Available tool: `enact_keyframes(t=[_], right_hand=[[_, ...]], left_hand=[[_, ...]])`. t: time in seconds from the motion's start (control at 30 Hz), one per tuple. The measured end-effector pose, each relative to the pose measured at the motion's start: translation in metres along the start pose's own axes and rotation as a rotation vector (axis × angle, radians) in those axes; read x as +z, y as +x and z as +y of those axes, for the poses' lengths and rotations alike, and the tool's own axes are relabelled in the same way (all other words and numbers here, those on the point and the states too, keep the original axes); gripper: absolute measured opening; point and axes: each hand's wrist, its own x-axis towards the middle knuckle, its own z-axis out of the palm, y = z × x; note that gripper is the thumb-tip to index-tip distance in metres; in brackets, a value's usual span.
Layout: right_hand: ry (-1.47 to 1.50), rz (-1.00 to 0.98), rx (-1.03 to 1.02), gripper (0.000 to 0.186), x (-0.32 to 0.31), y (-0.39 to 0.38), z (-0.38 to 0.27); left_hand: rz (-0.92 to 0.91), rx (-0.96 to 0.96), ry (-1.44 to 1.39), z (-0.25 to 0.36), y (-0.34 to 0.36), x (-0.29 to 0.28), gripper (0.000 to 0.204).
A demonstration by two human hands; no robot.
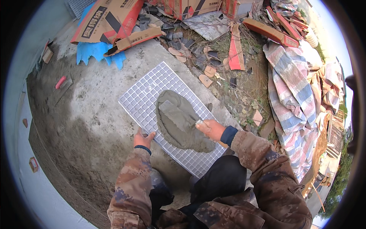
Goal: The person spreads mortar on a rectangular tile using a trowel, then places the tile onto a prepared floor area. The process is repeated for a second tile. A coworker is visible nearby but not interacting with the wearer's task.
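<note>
A pale grey tile with a small square grid pattern (145,95) lies flat on the concrete ground in front of me. A thick patch of wet grey mortar (183,131) covers its middle and near-right part. My right hand (210,129) grips the handle of a trowel (176,113), whose mortar-coated blade lies flat on the mortar. My left hand (142,139) rests on the tile's near edge, fingers pressed against it and holding nothing else. Both sleeves are camouflage-patterned.
Torn cardboard boxes (110,19) and a blue sheet (95,51) lie beyond the tile. Broken tile pieces and rubble (207,57) litter the back right. A striped tarp (289,87) covers a heap at right. A red-handled notched trowel (61,84) lies at left.
</note>
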Motion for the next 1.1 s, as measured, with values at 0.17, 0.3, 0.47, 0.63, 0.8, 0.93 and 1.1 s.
enact_keyframes(t=[0.17, 0.3, 0.47, 0.63, 0.8, 0.93, 1.1], right_hand=[[0.361, 0.074, 0.236, 0.048, 0.018, 0.001, 0.012], [0.433, -0.058, 0.277, 0.048, 0.038, 0.036, 0.005], [0.236, -0.224, 0.078, 0.051, 0.036, 0.039, 0.004], [-0.892, 0.005, -0.357, 0.046, -0.028, 0.005, 0.022], [-1.276, 0.068, -0.767, 0.034, -0.064, 0.016, 0.034], [-1.278, 0.192, -0.763, 0.032, -0.046, 0.069, 0.019], [-0.860, 0.396, -0.418, 0.039, 0.007, 0.093, -0.018]], left_hand=[[-0.003, -0.024, 0.020, -0.005, -0.001, 0.004, 0.074], [-0.036, -0.016, -0.126, -0.013, -0.005, 0.009, 0.073], [-0.114, -0.101, -0.125, -0.036, -0.004, 0.009, 0.068], [-0.348, -0.021, 0.017, -0.075, -0.023, -0.059, 0.065], [-0.219, -0.163, 0.052, -0.095, -0.036, -0.141, 0.061], [-0.173, -0.153, -0.105, -0.071, -0.068, -0.176, 0.058], [-0.199, -0.084, -0.215, 0.017, -0.156, -0.197, 0.055]])
